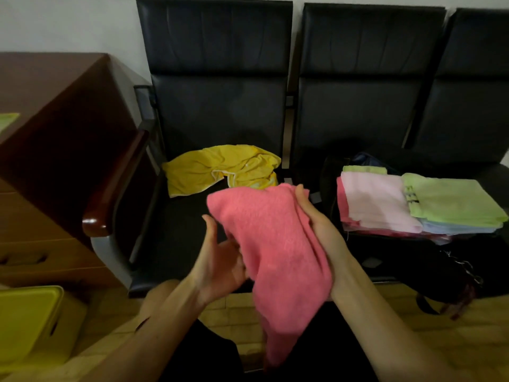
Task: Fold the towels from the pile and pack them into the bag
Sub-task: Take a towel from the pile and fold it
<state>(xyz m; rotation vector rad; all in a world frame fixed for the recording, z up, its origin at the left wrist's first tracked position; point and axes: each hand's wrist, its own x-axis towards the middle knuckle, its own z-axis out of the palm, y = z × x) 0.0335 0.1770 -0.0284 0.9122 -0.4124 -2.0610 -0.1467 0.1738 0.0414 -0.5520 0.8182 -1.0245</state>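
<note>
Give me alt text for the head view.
Both hands hold a pink towel above the seat, right hand gripping its edge, left hand open beneath. A crumpled yellow towel lies behind; folded towels are stacked on the black bag.

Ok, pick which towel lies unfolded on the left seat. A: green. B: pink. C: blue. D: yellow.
D: the yellow towel lies crumpled on the left seat, while the pink towel hangs from the right hand, with the left hand beside it.
</note>
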